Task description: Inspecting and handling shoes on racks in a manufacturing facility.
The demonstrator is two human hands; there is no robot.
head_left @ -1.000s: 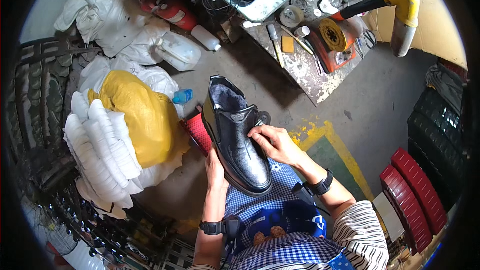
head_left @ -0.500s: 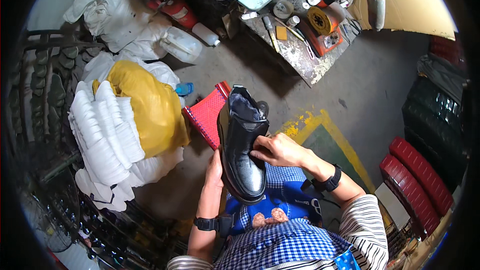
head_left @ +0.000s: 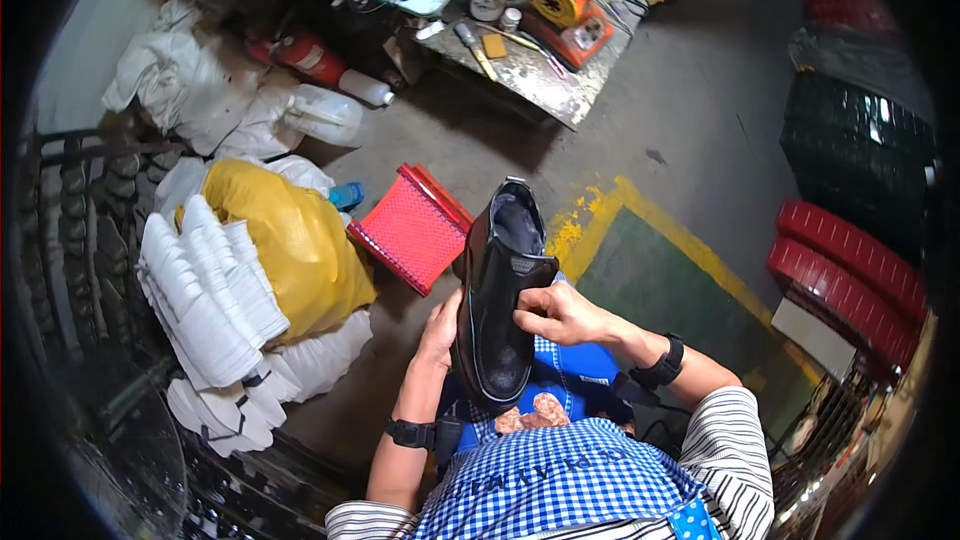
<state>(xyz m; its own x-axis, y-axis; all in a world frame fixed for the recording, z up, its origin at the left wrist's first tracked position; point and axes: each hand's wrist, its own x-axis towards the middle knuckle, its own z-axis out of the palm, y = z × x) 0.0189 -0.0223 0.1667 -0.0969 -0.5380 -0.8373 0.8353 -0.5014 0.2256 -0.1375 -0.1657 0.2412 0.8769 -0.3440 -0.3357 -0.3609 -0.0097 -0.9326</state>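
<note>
A black ankle boot (head_left: 497,325) with a dark fuzzy lining is held over my lap, its opening away from me and its toe pointing toward me. My left hand (head_left: 439,330) grips the boot along its left, sole side; part of that hand is behind the boot. Against the right side of the upper, my right hand (head_left: 563,314) is closed with curled fingers. Whatever those fingertips may pinch is hidden.
A red woven basket (head_left: 415,230) stands beyond the boot. To the left lie a yellow sack (head_left: 285,240) and stacked white pads (head_left: 205,295). A worn worktable (head_left: 560,100) with tools is ahead. Dark red stacked pieces (head_left: 850,260) stand at the right.
The boot has turned slightly in my hands, and its toe shows less shine. My right hand stays at its side. The view has shifted, bringing more of the red basket into sight.
</note>
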